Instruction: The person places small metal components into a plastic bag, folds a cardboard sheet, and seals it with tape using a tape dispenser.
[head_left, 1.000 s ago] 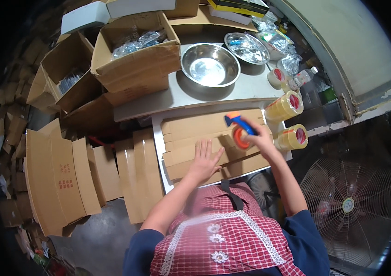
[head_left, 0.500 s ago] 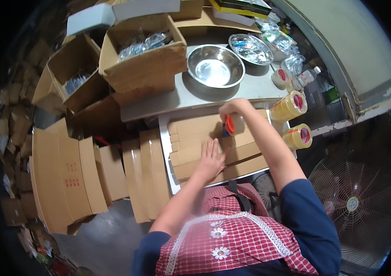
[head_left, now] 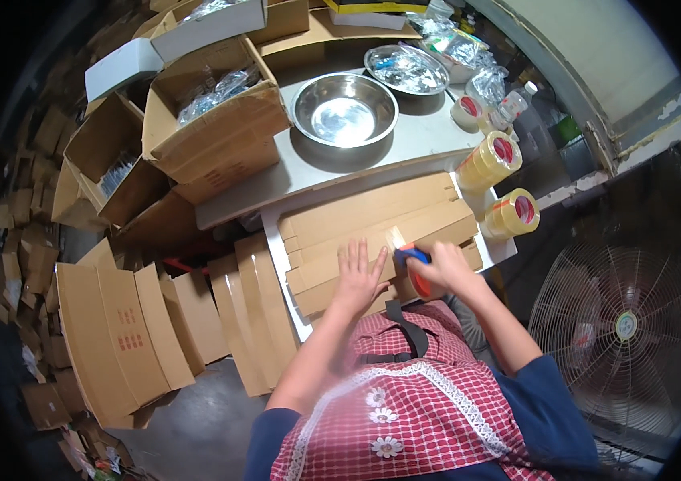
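A flattened brown cardboard box (head_left: 364, 210) lies on a white-edged work surface (head_left: 273, 240) in front of me. My left hand (head_left: 359, 276) rests on it with the fingers spread, pressing on the near flap. Just to the right, my right hand (head_left: 446, 270) is closed around a blue and orange-red tape dispenser (head_left: 411, 254), low over the near part of the cardboard. A light strip of tape (head_left: 395, 236) shows on the cardboard beside the dispenser. Part of the dispenser is hidden behind my fingers.
Stacked clear tape rolls (head_left: 488, 163) and more rolls (head_left: 510, 215) stand at the right. Behind are a steel bowl (head_left: 345, 110), a metal dish of small packets (head_left: 407, 69) and an open carton (head_left: 220, 120). Folded cardboard (head_left: 128, 321) leans left; a fan (head_left: 625, 325) stands right.
My right hand has brought the tape dispenser toward me, from the far part of the cardboard to its near part. My left hand stays flat on the cardboard. The view has shifted slightly.
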The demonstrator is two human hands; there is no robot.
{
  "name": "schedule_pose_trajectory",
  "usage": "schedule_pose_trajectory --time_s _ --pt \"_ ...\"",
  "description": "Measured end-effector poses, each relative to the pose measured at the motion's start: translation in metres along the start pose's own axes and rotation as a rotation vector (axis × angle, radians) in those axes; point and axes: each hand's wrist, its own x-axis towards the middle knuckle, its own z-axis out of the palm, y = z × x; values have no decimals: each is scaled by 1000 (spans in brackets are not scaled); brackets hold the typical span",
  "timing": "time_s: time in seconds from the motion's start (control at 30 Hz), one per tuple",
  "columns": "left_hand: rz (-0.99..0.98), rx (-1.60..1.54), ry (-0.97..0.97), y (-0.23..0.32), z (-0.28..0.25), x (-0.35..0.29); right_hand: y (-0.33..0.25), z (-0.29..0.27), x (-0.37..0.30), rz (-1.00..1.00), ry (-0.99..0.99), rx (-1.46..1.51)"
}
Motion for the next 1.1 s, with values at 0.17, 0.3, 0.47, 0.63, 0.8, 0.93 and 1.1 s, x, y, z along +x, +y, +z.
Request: schedule_pose_trajectory --time_s 0.17,0.3,0.47,0.63,0.8,0.93,1.1 --pt "32 -12 -28 4 -6 4 12 37 -69 88 123 -10" --pt "-71 -92 -193 18 -25 28 11 48 -58 129 142 20" --pt "267 -45 -138 14 -13 54 20 56 -70 100 192 49" --pt "282 -3 -136 15 1 57 14 59 -85 83 302 106" --pt "179 130 -402 28 -25 84 15 47 -74 115 247 121" --pt "184 171 -461 22 -24 88 19 57 -76 87 249 101" --pt "219 19 -228 14 -14 66 27 70 -88 48 308 85"
